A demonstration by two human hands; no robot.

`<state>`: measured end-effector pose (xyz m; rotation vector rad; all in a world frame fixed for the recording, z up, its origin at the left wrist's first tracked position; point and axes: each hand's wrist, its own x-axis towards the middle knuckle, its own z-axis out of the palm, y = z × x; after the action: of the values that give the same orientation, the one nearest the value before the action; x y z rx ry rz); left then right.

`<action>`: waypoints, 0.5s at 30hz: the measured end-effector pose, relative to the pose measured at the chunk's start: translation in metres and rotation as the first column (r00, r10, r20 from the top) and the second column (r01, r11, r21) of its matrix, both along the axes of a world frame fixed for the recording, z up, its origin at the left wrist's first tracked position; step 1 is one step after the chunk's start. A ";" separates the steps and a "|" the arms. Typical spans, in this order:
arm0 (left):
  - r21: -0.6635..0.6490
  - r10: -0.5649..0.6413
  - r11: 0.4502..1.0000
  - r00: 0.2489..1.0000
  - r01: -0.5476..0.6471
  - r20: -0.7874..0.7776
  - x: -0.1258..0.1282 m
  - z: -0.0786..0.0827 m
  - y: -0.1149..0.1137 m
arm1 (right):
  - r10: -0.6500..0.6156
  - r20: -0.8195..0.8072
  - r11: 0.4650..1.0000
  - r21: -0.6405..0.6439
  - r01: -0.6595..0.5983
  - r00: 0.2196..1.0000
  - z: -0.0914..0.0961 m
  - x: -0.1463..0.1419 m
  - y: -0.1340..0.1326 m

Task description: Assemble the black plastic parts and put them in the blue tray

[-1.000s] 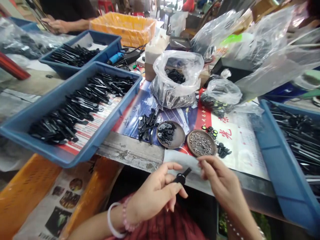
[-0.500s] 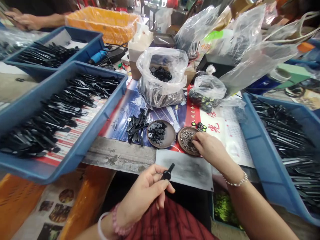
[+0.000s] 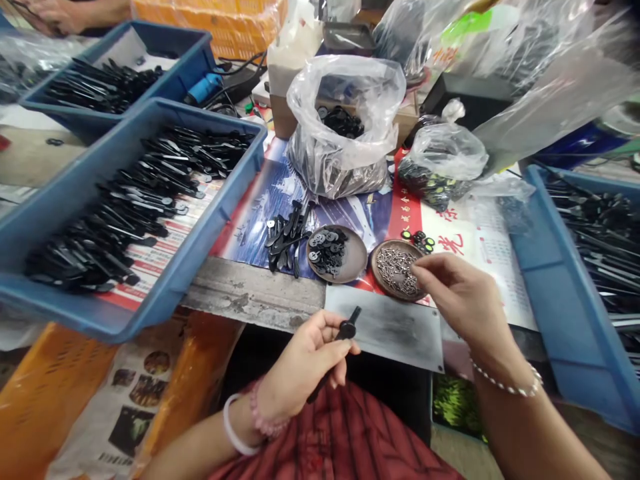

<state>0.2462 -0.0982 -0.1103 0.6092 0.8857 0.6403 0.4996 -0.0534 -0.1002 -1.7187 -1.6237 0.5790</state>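
My left hand is closed round a slim black plastic part; its round disc and short narrow end stick out past the thumb. Over the right rim of a small round dish, my right hand has thumb and forefinger pinched together. Whatever is between those fingertips is too small to make out. Small metal screws fill the dish. To its left, a second dish contains black discs. Several long black parts lie in a loose pile beside that.
Blue trays of black parts flank me left and right. Open plastic bags stand behind the dishes. Small black-and-green pieces lie by the screws. A grey sheet covers the table's front edge. Another person's hand is at far left.
My right hand has drawn back slightly from the screws toward the dish's right rim, fingers still pinched. My left hand keeps hold of the black plastic part. The camera view has shifted.
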 end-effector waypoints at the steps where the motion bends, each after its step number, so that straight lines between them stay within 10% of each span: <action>1: 0.007 0.001 1.000 1.000 -0.001 -0.008 0.001 0.000 0.000 | 0.036 -0.090 0.999 -0.013 -0.037 0.995 0.004 -0.009 -0.009; 7: 0.066 -0.017 0.998 0.995 0.023 -0.099 0.006 0.003 0.000 | 0.326 -0.237 0.944 0.027 -0.329 0.915 0.008 -0.064 -0.058; 15: 0.248 0.014 0.968 0.975 0.043 -0.223 0.008 0.008 -0.007 | 0.341 -0.089 0.937 0.116 -0.330 0.936 -0.002 -0.077 -0.068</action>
<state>0.2540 -0.1051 -0.1022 0.9302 1.0161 0.6856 0.4230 -0.1212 -0.1022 -1.3214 -1.8493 0.7272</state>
